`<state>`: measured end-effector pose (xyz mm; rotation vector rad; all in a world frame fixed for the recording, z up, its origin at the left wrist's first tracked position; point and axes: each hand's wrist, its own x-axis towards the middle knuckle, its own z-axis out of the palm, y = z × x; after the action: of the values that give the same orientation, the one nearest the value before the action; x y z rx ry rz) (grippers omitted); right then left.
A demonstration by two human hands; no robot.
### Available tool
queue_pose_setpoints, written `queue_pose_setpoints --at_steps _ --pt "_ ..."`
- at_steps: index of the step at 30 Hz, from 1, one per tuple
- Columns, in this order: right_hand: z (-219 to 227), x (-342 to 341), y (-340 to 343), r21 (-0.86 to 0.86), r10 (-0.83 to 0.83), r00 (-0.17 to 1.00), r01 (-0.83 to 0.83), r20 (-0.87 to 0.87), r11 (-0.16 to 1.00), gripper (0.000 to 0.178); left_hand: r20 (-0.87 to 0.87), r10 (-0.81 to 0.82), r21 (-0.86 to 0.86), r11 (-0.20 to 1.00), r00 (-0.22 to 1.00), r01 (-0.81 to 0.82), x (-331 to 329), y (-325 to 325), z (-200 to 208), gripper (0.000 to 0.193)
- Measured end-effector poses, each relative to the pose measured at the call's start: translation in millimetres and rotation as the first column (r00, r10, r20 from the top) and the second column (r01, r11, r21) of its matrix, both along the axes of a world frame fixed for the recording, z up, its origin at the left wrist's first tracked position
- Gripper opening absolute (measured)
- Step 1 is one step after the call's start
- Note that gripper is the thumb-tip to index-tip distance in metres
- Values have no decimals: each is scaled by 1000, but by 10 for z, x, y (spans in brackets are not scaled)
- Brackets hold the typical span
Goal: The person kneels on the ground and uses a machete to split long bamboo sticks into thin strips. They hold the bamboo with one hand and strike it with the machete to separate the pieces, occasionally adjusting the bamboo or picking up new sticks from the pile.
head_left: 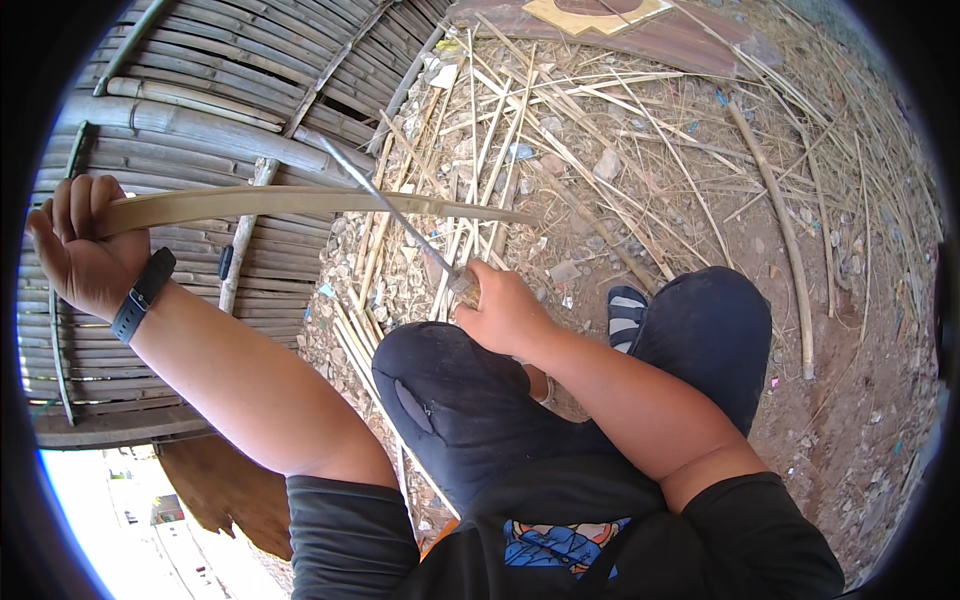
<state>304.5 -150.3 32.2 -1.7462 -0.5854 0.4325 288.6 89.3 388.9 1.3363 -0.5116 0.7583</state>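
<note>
My left hand [88, 248], raised at the far left, is closed around the end of a long, pale bamboo strip [260, 202]. The strip stretches rightward, narrowing to a tip above the littered ground. In my right hand [508, 312], just in front of my knees, is the handle of a long, thin-bladed knife [425, 246]. Its blade slants up and to the left and crosses the strip near the strip's middle. Whether the edge bites into the bamboo or only lies against it, I cannot tell.
A slatted bamboo wall [180, 160] rises on the left. Several cut bamboo strips [500, 130] lie scattered over stony ground ahead. To the right rests a longer wooden pole [780, 225]. A brown board with a yellow piece [590, 14] on it lies at the far edge.
</note>
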Motion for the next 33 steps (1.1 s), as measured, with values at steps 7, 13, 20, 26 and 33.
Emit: queue_pose_setpoints --at_steps 7,13,20,26,33 --pt "-179 23 39 -57 -70 975 59 -209 997 42 54 119 -1 993 991 -119 47 23 -24 43" --pt "-247 42 57 -71 -85 995 81 -53 994 41 55 86 -29 996 995 -84 125 -54 -40 41" --pt "-16 30 7 9 13 996 -12 -83 1000 42 34 98 -39 995 995 -97 29 4 -22 46" --pt "-394 153 43 -73 -80 978 67 -193 995 45 68 125 -9 992 990 -125 59 -171 -108 43" --pt "166 113 -146 -2 130 991 -130 -37 991 45 -18 -238 -57 970 971 237 -194 258 -9 42"
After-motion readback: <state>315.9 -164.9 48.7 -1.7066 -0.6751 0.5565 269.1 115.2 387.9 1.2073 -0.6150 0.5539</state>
